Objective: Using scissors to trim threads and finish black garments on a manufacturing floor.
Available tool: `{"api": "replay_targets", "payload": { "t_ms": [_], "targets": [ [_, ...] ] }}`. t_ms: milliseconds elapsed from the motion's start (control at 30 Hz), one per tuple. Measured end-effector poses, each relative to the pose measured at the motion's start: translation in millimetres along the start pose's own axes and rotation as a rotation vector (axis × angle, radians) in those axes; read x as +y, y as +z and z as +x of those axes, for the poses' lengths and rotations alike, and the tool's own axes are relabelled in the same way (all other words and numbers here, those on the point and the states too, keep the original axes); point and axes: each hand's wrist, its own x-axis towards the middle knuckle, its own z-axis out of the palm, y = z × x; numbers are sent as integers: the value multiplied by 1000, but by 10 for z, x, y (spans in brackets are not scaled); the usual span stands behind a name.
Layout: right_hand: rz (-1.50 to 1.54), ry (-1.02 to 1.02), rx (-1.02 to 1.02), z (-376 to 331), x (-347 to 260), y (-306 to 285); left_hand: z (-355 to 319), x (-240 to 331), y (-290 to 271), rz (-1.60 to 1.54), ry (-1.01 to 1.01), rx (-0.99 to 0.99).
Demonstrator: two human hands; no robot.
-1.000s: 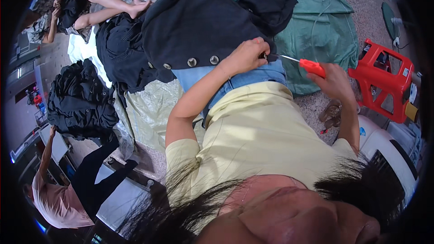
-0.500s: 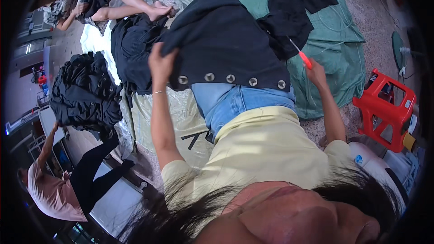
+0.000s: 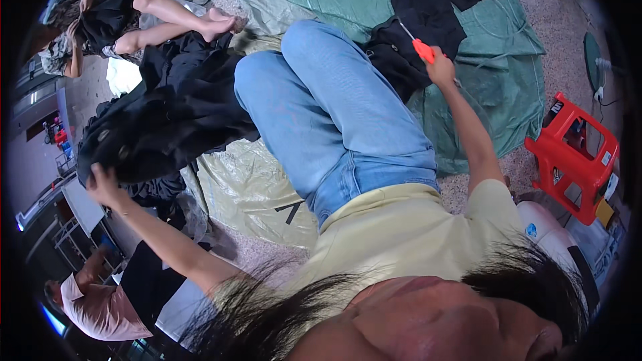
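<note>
My left hand (image 3: pixel 107 190) reaches far to the left, its fingers at the near edge of a black cloth (image 3: pixel 167 124) with metal eyelets. That cloth spreads over other dark cloth at the left, its eyelets smeared by motion. In my right hand (image 3: pixel 441 68) is a tool with an orange-red handle (image 3: pixel 422 51) and a thin metal tip pointing up and left; its exact kind is unclear. Beyond that hand lies more black cloth (image 3: pixel 428 13), some of it with eyelets. My jeans-clad legs (image 3: pixel 348 107) are uncovered between my arms.
A green sheet (image 3: pixel 495 93) and a pale yellowish sheet (image 3: pixel 254 194) cover parts of the speckled floor. At the right stands a red plastic stool (image 3: pixel 572 154). One person sits at the far left handling dark cloth (image 3: pixel 110 17); another, in a pink shirt (image 3: pixel 93 304), is at the near left.
The black cloth with eyelets has gone from my lap to the pile at the left, with my left hand swinging that way. My right hand, still holding the orange-red tool, has shifted up and left.
</note>
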Motion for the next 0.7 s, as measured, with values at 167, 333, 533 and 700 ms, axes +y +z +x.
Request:
{"api": "replay_targets", "payload": {
  "t_ms": [167,333,533,700],
  "targets": [
    [-46,64,-115,282,-548,633,-1877,-488,872,380,11,-648],
    [47,236,-326,139,-464,955,-3298,-699,1264,407,-96,-956],
    [432,-283,240,-655,-685,-278,-3070,-14,1687,175,105,-499],
    [523,-496,-9,-1210,-668,-1876,-3163,874,2933,-6,483,-796]
  ]
}}
